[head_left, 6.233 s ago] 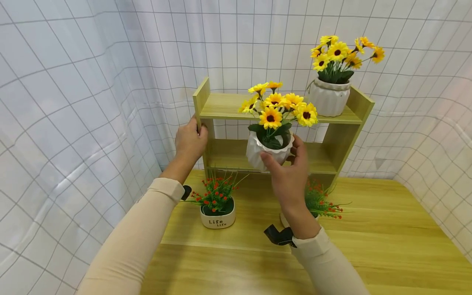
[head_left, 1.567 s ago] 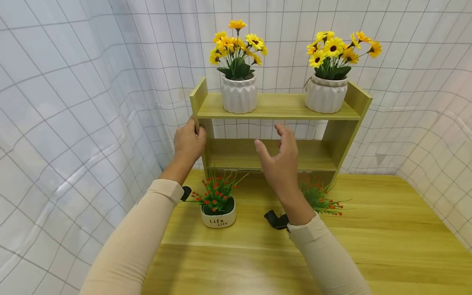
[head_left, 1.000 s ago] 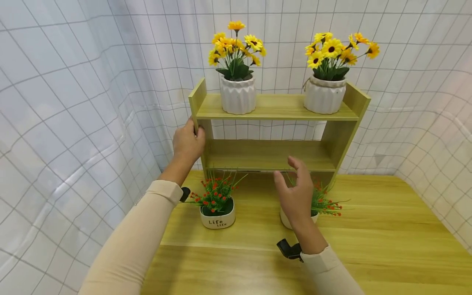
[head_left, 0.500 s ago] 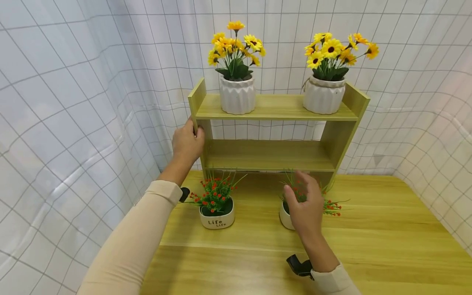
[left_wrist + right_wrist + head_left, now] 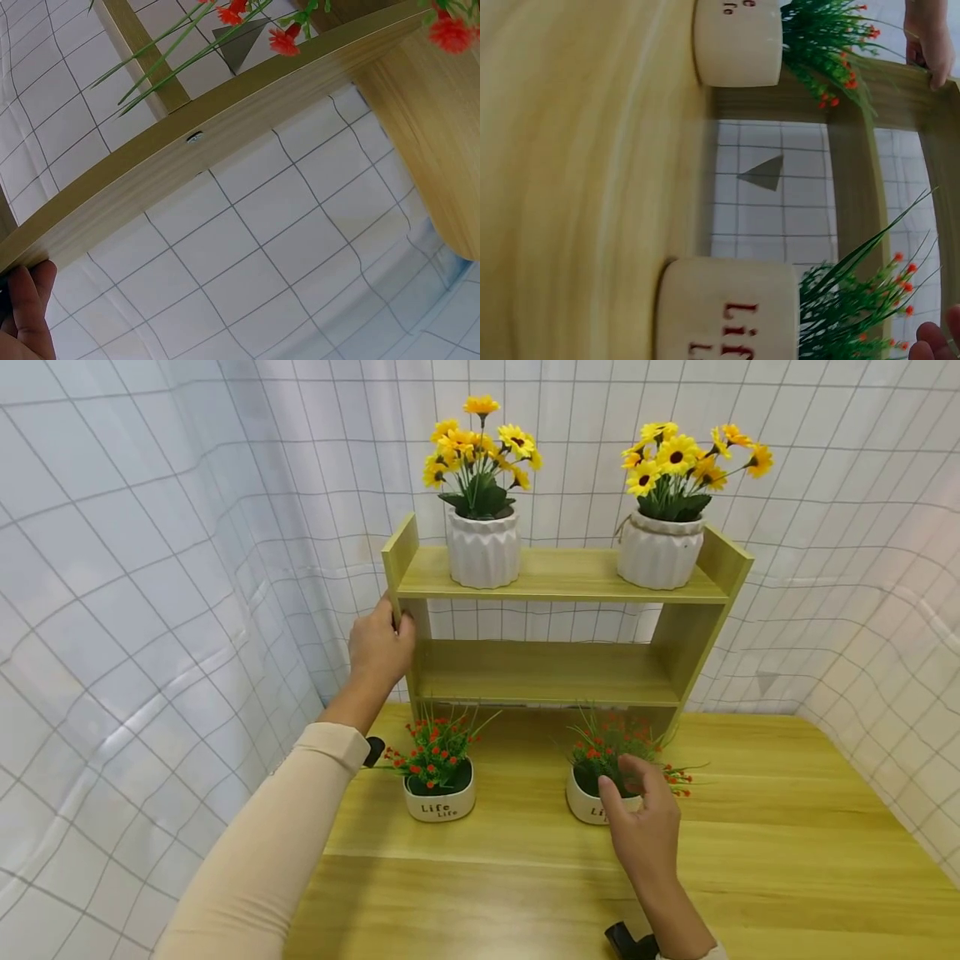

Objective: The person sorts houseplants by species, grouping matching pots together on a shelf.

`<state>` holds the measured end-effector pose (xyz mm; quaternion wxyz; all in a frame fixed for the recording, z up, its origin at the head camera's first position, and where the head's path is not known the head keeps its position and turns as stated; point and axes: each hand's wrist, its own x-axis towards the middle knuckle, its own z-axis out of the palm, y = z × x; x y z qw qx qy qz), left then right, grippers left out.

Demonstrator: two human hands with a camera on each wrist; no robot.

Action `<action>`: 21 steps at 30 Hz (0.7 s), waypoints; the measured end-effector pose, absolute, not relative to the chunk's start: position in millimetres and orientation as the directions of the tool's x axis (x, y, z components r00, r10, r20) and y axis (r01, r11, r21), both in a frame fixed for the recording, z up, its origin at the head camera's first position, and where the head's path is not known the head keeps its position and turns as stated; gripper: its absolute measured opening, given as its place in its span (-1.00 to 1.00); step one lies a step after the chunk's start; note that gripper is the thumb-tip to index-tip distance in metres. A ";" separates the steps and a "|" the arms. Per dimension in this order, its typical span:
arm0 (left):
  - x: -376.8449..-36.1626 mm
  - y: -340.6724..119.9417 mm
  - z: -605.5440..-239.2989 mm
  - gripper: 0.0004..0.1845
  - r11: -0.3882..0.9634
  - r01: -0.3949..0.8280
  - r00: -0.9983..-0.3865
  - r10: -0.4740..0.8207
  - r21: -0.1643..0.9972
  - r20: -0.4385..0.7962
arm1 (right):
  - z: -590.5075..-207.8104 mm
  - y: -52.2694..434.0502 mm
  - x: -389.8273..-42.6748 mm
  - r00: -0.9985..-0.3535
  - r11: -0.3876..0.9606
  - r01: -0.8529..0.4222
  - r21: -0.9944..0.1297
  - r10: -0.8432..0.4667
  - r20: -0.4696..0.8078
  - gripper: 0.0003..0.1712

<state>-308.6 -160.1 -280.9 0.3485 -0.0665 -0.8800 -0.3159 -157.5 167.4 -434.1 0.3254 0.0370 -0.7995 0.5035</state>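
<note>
A person's left hand [image 5: 381, 646] grips the left side panel of a wooden shelf [image 5: 551, 670] holding 2 sunflower pots [image 5: 484, 547] on top, while the right hand [image 5: 643, 827], fingers loosely open, touches a small red-flowered pot [image 5: 588, 802] standing on the table [image 5: 787, 860] below the shelf.

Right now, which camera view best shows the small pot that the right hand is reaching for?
The head view: the whole small pot shows, with the right hand at its rim. The right wrist view shows it close, cropped, lettering partly cut. The left wrist view shows only red flowers, no pot.
</note>
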 end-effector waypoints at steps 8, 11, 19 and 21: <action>-308.3 -160.2 -279.9 -0.63 0.792 0.327 -0.762 -0.101 0.515 0.640 | -449.5 174.7 -152.8 -0.847 0.522 -0.301 -0.798 0.239 0.475 -0.60; -308.3 -160.0 -279.6 -0.65 0.791 0.326 -0.762 -0.105 0.518 0.639 | -454.6 176.7 -153.0 -0.872 0.519 -0.261 -0.814 0.235 0.429 -0.59; -309.0 -159.7 -280.6 -0.69 0.790 0.335 -0.752 -0.104 0.514 0.651 | -465.0 183.7 -151.9 -0.898 0.517 -0.172 -0.839 0.268 0.349 -0.55; -309.3 -159.9 -280.9 -0.69 0.791 0.339 -0.748 -0.101 0.509 0.656 | -466.5 185.5 -151.1 -0.909 0.513 -0.131 -0.849 0.281 0.309 -0.52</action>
